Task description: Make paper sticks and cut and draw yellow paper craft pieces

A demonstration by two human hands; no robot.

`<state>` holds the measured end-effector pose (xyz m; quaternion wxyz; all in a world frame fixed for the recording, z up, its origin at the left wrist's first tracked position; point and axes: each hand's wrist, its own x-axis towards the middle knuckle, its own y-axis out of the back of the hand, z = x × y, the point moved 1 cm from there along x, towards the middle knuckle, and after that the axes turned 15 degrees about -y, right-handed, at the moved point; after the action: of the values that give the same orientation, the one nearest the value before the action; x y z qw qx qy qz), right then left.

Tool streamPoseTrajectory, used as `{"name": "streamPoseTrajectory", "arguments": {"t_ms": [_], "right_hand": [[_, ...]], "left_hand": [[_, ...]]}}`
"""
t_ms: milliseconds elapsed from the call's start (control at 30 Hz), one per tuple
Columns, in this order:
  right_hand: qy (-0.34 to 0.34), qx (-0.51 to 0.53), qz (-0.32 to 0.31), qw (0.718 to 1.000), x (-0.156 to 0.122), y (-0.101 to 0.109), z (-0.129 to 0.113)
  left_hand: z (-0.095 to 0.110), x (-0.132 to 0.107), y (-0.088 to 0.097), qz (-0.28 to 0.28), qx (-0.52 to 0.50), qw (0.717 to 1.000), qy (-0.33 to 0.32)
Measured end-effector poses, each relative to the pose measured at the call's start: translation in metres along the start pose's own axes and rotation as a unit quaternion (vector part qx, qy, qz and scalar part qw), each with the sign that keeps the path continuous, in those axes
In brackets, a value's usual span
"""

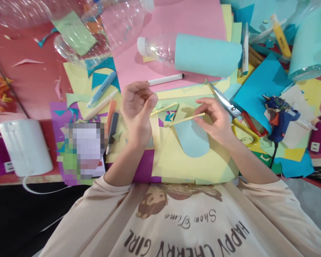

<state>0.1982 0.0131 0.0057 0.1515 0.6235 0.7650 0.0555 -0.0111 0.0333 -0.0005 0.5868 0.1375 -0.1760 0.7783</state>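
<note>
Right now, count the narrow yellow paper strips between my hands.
2: one strip at the right hand's thumb, the other strip beside the left hand. Others may be hidden under the hands or scraps.

Left hand and right hand above the tabletop, in from its near edge

Right fingers pinch a yellow strip over a round-ended blue piece; a second strip sits beside the left; farther from that edge lies a blue-wrapped bottle

Matt paper strip, glossy plastic bottle, shiny metal scissor blades
</note>
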Motion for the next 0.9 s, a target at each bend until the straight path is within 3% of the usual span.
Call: {"name": "streamPoseTrajectory", "arguments": {"t_ms": [167, 267, 633, 900], "right_hand": [[0.092, -0.176, 0.027, 0.98, -0.0046, -0.0033, -0.0041], [0.124, -0.226, 0.055, 0.965, -0.0048, -0.0017, -0.0045], [0.114, -0.31, -0.029, 0.943, -0.0034, -0.0099, 0.0046], [0.061, -0.277, -0.016, 0.959, -0.006, -0.0091, 0.0011]], "left_hand": [[0.0002, 0.0003, -0.0013, 0.035, -0.035, 0.998, 0.04], [0.0013, 0.002, -0.0014, 0.043, -0.014, 0.998, 0.05], [-0.0004, -0.0017, -0.001, 0.017, 0.019, 0.999, 0.027], [0.002, -0.0017, -0.0024, 0.019, 0.001, 0.999, 0.026]]}}
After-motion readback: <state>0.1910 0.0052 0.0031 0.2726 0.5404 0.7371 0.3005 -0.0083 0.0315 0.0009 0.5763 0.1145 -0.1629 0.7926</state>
